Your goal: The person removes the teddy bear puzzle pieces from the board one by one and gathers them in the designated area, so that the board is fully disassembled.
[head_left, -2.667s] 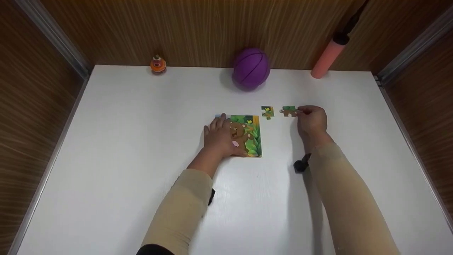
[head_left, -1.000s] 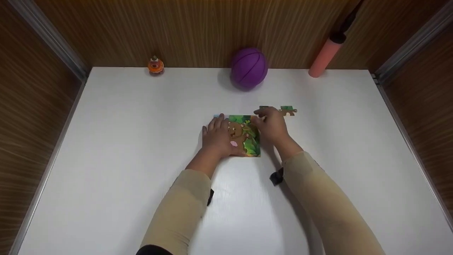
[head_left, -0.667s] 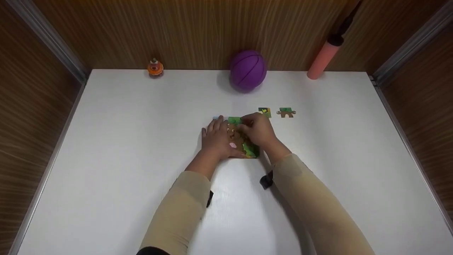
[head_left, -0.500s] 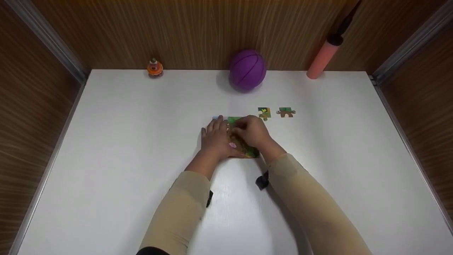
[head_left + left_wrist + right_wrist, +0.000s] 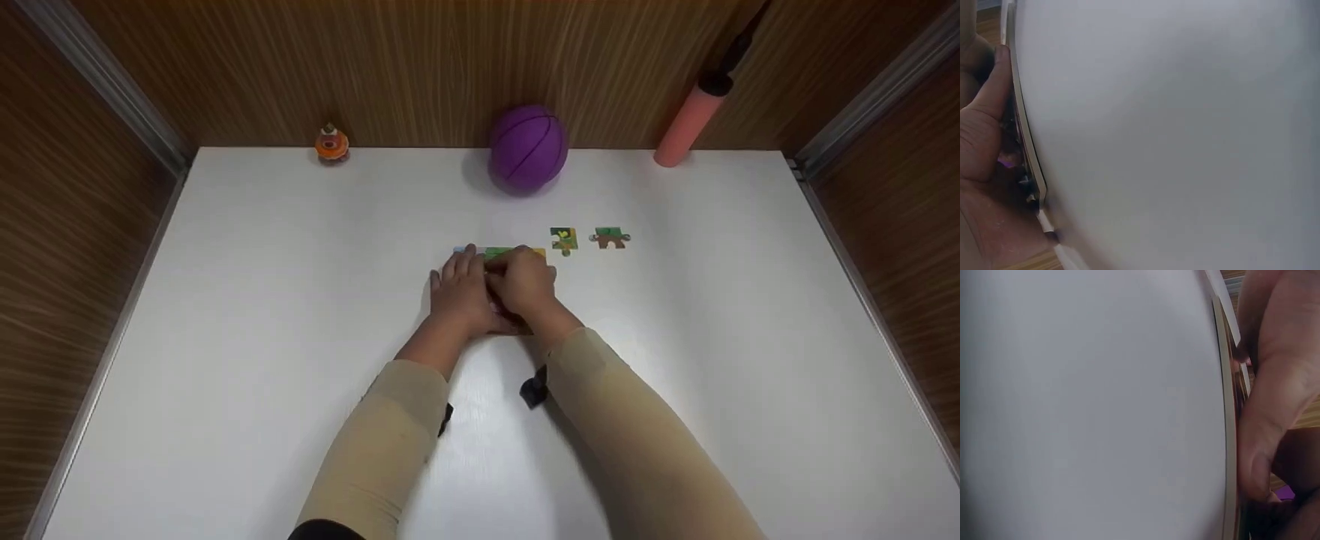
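Note:
My left hand (image 5: 459, 296) lies flat with fingers spread on the left part of a square picture puzzle (image 5: 499, 252) showing a brown bear among green leaves. Over the puzzle's right half, my right hand (image 5: 527, 281) bends its fingers, thumb and forefinger close beside the left hand. In the right wrist view the right thumb (image 5: 1258, 467) comes down onto the puzzle's face, above its thin edge (image 5: 1230, 410). I cannot tell whether a piece is pinched there. Two loose jigsaw pieces lie beyond the puzzle: a green and yellow one (image 5: 565, 240) and a green and brown one (image 5: 610, 238).
A purple ball (image 5: 528, 150) stands at the back of the white table (image 5: 262, 300). A small orange figurine (image 5: 331, 145) is at the back left. At the back right, a pink cylinder with a black end (image 5: 690, 124) leans against the wooden panel.
My right hand has let go of the green and brown piece and moved left, onto the puzzle up to my left hand. The left hand has stayed in place.

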{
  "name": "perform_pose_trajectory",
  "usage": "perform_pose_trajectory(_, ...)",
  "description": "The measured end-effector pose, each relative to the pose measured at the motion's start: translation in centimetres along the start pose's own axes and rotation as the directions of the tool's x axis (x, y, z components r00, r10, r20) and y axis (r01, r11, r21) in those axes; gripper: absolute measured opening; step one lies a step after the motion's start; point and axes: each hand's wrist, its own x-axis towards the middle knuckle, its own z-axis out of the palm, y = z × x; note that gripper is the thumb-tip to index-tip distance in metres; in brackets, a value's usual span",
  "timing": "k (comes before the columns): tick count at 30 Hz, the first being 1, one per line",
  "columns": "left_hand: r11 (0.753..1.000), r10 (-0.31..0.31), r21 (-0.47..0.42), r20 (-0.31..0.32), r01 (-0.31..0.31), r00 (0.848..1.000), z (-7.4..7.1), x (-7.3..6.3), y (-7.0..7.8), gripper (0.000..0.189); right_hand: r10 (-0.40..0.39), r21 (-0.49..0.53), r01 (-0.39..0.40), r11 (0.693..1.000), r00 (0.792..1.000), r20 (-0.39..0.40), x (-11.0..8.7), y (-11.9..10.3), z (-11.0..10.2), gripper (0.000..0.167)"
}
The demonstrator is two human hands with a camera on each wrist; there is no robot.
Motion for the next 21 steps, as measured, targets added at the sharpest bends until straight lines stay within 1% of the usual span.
perform_pose_trajectory(4, 1.0, 0.0, 0.004, 0.012, 0.0, 1.0, 0.0, 0.3, 0.0, 0.144, 0.026, 0.029, -0.025, 0.999, 1.0, -0.017, 0.1, -0.2, 0.0, 0.025)
perform_pose_trajectory(8, 1.0, 0.012, 0.003, 0.007, -0.012, 1.0, -0.2, 0.1, -0.1, 0.143, 0.044, 0.034, -0.044, 0.998, 0.999, -0.013, 0.2, -0.4, 0.0, 0.025)
perform_pose_trajectory(11, 0.999, 0.033, 0.002, 0.015, -0.033, 0.999, -0.6, -0.1, -0.3, 0.142, 0.054, 0.036, -0.053, 0.998, 0.998, -0.015, 0.3, -0.4, 0.2, 0.025)
perform_pose_trajectory(14, 0.998, 0.063, -0.006, 0.019, -0.063, 0.998, -1.1, -0.3, -0.8, 0.134, 0.062, 0.05, -0.061, 0.997, 0.998, -0.019, 0.2, -0.4, 0.3, 0.023)
perform_pose_trajectory(18, 0.995, 0.091, -0.041, -0.012, -0.091, 0.996, -1.5, -0.2, -1.8, 0.117, 0.076, 0.071, -0.074, 0.995, 0.997, -0.032, 0.2, -0.3, 0.4, 0.021)
perform_pose_trajectory(21, 0.995, 0.071, -0.066, -0.051, -0.074, 0.996, -1.5, 0.0, -2.4, 0.118, 0.082, 0.088, -0.079, 0.993, 0.996, -0.039, 0.1, -0.2, 0.4, 0.019)
